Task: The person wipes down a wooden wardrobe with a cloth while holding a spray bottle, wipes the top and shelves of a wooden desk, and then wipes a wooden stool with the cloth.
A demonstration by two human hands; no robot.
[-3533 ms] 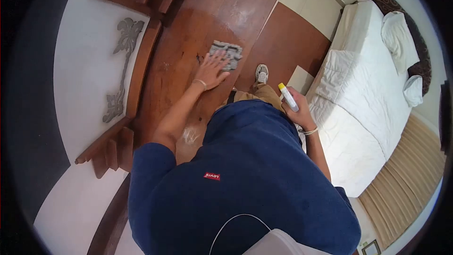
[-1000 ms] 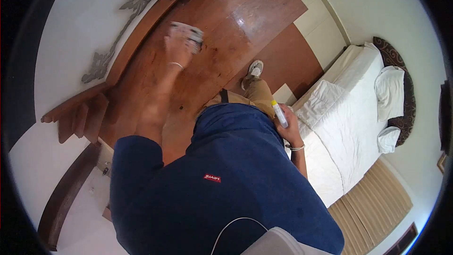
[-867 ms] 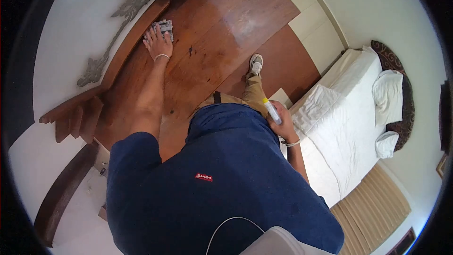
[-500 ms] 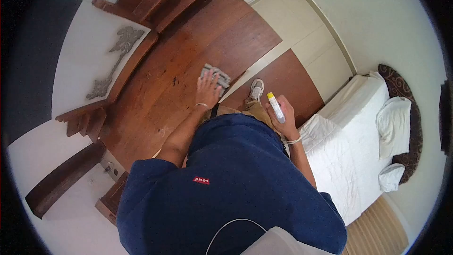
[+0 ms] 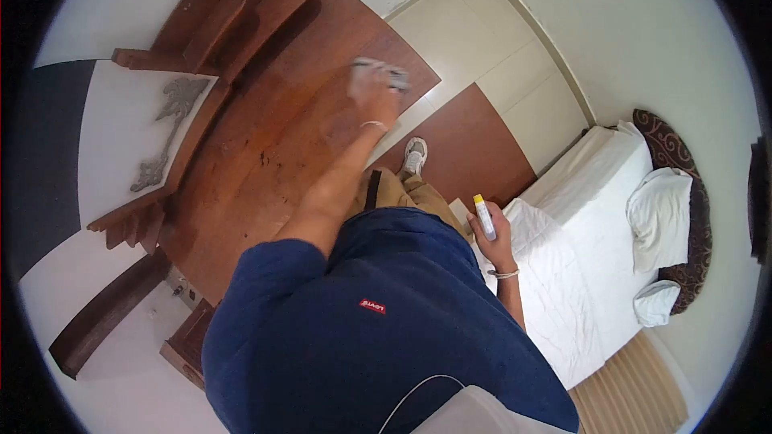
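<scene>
Your left hand (image 5: 372, 98), too blurred to tell how open, lies over a grey cloth (image 5: 396, 77) showing crosswise just beyond it, while your farther right hand (image 5: 500, 239) curls around a yellow-capped bottle (image 5: 485, 219).

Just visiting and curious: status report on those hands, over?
Left hand at the grey cloth, blurred, grip unclear. Right hand holding a yellow-tipped container. Cloth over wooden surface; shelves apart from cloth.

A red tab (image 5: 372, 306) reading "Levi's" marks a navy shirt (image 5: 386, 350), well back from the left hand (image 5: 375, 92) and right hand (image 5: 495, 239).
</scene>
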